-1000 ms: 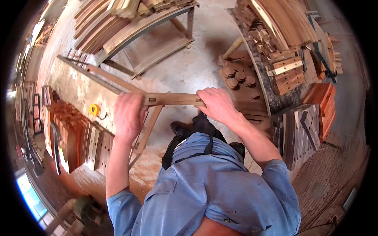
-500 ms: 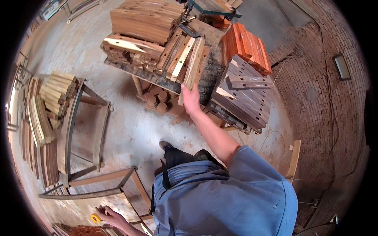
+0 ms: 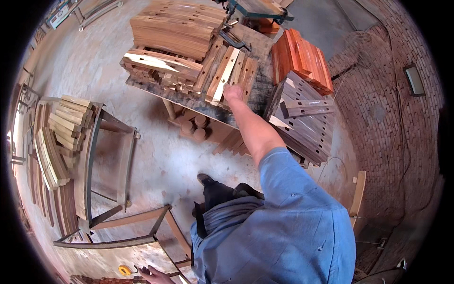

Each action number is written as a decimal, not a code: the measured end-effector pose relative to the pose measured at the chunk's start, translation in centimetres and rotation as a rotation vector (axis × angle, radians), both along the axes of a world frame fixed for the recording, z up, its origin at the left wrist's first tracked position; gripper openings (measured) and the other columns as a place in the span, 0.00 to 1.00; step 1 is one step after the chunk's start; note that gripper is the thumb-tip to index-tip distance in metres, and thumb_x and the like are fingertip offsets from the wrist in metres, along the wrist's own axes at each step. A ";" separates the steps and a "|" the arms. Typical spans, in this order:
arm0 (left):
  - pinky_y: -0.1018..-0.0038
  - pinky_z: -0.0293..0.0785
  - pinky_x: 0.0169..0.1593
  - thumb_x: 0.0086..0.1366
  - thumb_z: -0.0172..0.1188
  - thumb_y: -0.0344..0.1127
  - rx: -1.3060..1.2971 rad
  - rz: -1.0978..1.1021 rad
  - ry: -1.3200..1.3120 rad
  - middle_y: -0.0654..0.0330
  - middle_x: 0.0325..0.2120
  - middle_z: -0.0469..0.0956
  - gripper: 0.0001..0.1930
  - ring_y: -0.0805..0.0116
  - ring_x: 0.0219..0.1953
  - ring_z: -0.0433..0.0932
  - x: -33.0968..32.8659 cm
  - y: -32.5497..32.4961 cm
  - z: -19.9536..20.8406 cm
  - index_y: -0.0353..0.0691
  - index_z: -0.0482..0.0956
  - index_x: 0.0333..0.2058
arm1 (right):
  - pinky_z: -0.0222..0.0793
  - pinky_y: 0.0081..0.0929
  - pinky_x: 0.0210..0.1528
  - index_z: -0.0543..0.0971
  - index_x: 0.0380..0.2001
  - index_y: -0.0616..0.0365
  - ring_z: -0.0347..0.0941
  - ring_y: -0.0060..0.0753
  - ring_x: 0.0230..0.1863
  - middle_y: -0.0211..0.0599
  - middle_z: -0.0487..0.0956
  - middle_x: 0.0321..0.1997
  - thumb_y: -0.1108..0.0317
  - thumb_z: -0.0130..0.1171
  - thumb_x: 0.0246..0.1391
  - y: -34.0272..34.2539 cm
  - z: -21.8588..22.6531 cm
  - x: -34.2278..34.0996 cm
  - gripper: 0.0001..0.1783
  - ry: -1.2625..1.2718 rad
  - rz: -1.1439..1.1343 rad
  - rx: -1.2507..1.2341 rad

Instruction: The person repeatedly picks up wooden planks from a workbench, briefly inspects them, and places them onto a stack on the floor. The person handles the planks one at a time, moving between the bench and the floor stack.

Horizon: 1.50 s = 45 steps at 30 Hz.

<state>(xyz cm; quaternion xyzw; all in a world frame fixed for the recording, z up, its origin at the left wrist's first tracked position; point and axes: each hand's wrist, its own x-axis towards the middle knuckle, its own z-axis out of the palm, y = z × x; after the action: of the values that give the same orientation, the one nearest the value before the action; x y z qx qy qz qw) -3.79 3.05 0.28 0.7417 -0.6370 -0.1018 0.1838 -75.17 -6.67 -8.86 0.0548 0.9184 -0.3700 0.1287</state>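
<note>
My right hand (image 3: 233,93) is reached forward over the table, its fingers closed at the near end of a wooden slat (image 3: 239,66) with small rectangular slots. The fingertips are partly hidden. A pale-edged slat (image 3: 225,71) lies just left of the hand, and another brown slat (image 3: 248,75) lies to its right. At the lower left, my left hand (image 3: 153,274) is over a board-topped stand (image 3: 111,255), fingers loosely apart and seemingly holding nothing. Beside it lies a yellow tape measure (image 3: 124,270) with a short end of tape out.
Stacked brown boards (image 3: 175,28) fill the table's left side. Reddish boards (image 3: 302,59) and dark slotted boards (image 3: 302,120) stand to the right. A black clamp (image 3: 235,41) lies behind the slats. Pale slats rest on a rack (image 3: 87,156) at left; a brick wall (image 3: 378,128) rises at right.
My right hand has moved a little farther over the table, and the slat whose end stuck out over the edge now lies back among the others. My left hand has drawn away from the tape measure.
</note>
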 end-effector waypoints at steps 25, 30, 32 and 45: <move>0.60 0.74 0.48 0.60 0.59 0.37 0.179 0.419 0.077 0.48 0.44 0.76 0.22 0.51 0.46 0.77 16.2 12.6 -7.3 0.39 0.71 0.53 | 0.55 0.56 0.64 0.57 0.68 0.56 0.57 0.61 0.66 0.56 0.60 0.68 0.25 0.42 0.53 4.5 -3.4 -1.4 0.52 0.556 0.787 0.946; 0.60 0.73 0.49 0.58 0.62 0.35 0.082 0.642 -0.237 0.49 0.43 0.77 0.19 0.51 0.46 0.76 24.6 15.2 -8.2 0.39 0.75 0.48 | 0.58 0.49 0.63 0.61 0.65 0.61 0.62 0.61 0.64 0.59 0.65 0.64 0.30 0.44 0.55 4.3 -4.3 -1.0 0.49 0.410 0.910 0.447; 0.60 0.73 0.50 0.57 0.62 0.35 0.135 0.699 -0.327 0.49 0.43 0.76 0.19 0.50 0.46 0.75 28.5 16.1 -9.1 0.39 0.76 0.47 | 0.59 0.46 0.62 0.66 0.62 0.65 0.65 0.61 0.61 0.58 0.66 0.64 0.31 0.45 0.57 5.8 -4.7 1.3 0.47 0.431 0.980 0.454; 0.61 0.71 0.49 0.56 0.61 0.33 0.053 0.646 -0.409 0.55 0.43 0.76 0.11 0.52 0.47 0.72 35.3 18.2 -10.8 0.42 0.77 0.40 | 0.72 0.26 0.22 0.77 0.45 0.60 0.72 0.27 0.26 0.34 0.75 0.29 0.45 0.54 0.60 14.2 -4.2 19.9 0.27 -0.124 0.993 0.205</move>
<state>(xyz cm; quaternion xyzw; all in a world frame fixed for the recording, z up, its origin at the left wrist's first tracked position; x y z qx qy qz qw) 31.51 21.26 -10.56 0.9137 -0.3911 0.0950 0.0561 -55.30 7.57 -13.02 -0.3540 0.8560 -0.1680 0.3372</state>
